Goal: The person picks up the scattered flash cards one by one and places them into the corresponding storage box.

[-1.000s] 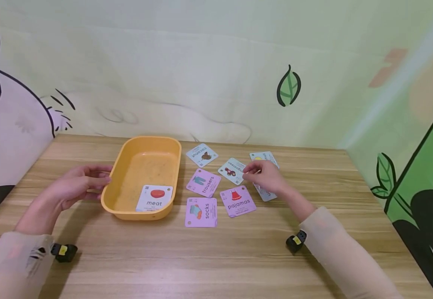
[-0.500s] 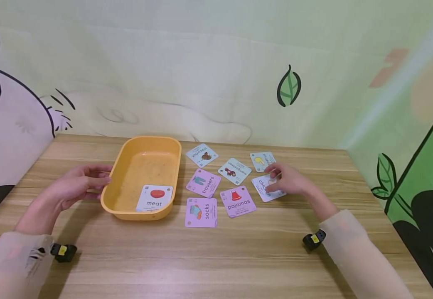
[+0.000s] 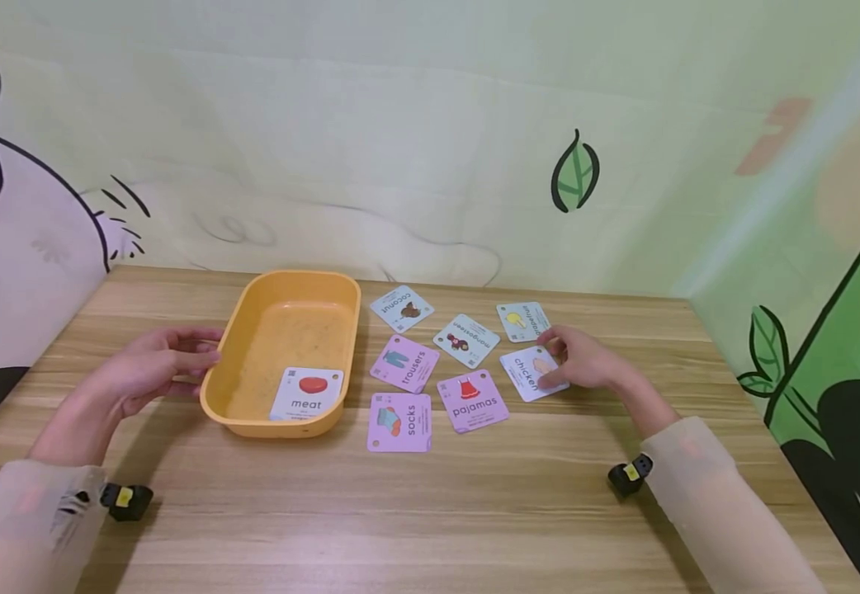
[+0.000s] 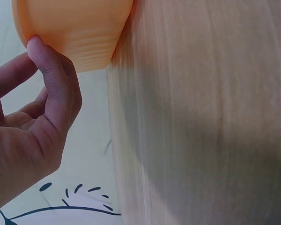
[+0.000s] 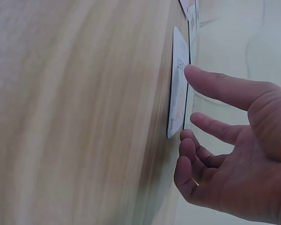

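My left hand [image 3: 158,367] is at the left side of a yellow plastic tray [image 3: 222,363], fingertips touching the outside of its wall near the rim, as the left wrist view shows. Inside the tray lies a white card reading "meat" [image 3: 306,396]. On the right, my right hand [image 3: 586,359] is at the right edge of a white "chicken" card [image 3: 522,371], which lies flat on the table. Thumb and fingers are spread apart over the card's edge. In the right wrist view the thumb [image 5: 215,86] is close to the card; whether it touches cannot be told.
Loose cards lie between tray and right hand: coconut [image 3: 402,308], trousers [image 3: 404,363], socks [image 3: 399,421], pajamas [image 3: 472,400], mangosteen [image 3: 465,340] and grapefruit [image 3: 522,321]. A printed cloth wall [image 3: 430,165] stands behind the wooden table [image 3: 370,520].
My right hand has moved right, from over the mangosteen and chicken cards to the chicken card's right edge. The chicken card now lies turned and slightly shifted. My left hand and the tray stay still.
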`<state>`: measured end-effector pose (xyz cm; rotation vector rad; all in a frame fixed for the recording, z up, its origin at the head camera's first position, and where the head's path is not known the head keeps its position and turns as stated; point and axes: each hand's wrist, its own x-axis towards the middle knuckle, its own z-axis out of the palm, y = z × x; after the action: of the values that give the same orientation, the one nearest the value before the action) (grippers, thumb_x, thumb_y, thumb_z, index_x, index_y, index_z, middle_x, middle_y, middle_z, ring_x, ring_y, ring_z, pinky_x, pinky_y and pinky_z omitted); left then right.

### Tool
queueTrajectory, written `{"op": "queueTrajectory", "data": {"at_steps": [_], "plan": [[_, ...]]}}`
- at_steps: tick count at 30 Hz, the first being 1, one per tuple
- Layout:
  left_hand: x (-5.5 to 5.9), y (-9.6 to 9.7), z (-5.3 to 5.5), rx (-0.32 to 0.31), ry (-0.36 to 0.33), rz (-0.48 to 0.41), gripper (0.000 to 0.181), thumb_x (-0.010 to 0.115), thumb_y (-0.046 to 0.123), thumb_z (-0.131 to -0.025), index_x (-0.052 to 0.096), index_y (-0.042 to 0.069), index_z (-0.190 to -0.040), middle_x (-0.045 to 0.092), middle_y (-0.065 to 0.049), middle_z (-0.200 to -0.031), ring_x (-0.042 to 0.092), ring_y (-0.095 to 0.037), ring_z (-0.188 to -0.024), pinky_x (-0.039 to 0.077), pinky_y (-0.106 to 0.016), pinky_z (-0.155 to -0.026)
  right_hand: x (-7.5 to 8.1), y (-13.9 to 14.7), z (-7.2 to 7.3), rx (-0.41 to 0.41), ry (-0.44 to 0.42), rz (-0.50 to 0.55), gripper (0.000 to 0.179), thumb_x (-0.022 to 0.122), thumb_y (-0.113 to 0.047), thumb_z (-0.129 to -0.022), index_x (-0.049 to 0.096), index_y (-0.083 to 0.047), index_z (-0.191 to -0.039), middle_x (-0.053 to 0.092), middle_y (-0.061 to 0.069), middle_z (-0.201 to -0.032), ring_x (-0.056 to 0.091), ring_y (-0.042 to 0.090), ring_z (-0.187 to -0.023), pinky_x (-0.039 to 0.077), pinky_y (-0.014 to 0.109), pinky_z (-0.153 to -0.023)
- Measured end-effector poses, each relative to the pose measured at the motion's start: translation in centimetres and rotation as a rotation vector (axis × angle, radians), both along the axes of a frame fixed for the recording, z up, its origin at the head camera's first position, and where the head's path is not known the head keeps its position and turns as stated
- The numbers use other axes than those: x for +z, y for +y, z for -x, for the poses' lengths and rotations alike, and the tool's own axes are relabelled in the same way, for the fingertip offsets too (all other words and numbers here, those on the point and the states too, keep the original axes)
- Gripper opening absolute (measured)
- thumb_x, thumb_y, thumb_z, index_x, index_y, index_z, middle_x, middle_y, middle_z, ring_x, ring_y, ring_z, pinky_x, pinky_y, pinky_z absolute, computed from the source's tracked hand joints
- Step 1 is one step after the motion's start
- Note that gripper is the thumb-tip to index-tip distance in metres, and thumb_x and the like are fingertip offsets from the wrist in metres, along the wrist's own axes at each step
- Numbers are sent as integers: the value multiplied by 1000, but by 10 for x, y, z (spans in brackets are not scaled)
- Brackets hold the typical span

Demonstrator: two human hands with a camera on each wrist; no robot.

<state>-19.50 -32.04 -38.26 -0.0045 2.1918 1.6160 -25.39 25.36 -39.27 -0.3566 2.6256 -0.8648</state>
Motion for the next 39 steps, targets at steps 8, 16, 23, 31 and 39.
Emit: {"op": "queueTrajectory", "data": {"at_steps": [8, 16, 23, 31, 39], "plan": [[0, 0, 0, -2, 0, -8, 62, 58, 11, -105, 27, -12, -153, 59, -11, -117, 67, -16, -94, 60, -36, -81, -7, 5, 1, 30, 39, -22, 69, 86, -10, -80, 53, 9, -137, 55, 29, -128, 51, 40, -113, 41, 55, -102], [1, 1, 0, -2, -10, 0, 61, 57, 11, -106, 26, -12, -153, 58, -10, -116, 66, -16, -93, 60, -35, -80, -9, 7, 1, 35, 45, -29, 68, 87, -12, -80, 54, 8, -136, 54, 30, -129, 51, 42, -116, 40, 57, -104], [0, 0, 0, -9, -4, -5, 62, 57, 10, -106, 25, -14, -153, 59, -9, -116, 66, -15, -92, 60, -34, -79, -7, 5, 2, 33, 32, -49, 70, 88, -13, -79, 53, 9, -136, 53, 31, -130, 51, 42, -116, 40, 57, -104], [1, 0, 0, -2, -5, -1, 62, 58, 10, -105, 26, -13, -153, 60, -10, -115, 66, -16, -92, 60, -35, -80, -3, 2, 5, 65, 8, -87, 67, 90, -15, -77, 53, 9, -128, 54, 29, -125, 50, 40, -114, 41, 55, -102], [1, 0, 0, 3, -7, -4, 62, 59, 10, -105, 26, -13, -153, 59, -11, -115, 66, -16, -92, 60, -35, -80, -3, 3, 9, 62, -34, -104, 67, 92, -16, -74, 49, 7, -120, 50, 16, -105, 47, 30, -97, 40, 37, -83]]}}
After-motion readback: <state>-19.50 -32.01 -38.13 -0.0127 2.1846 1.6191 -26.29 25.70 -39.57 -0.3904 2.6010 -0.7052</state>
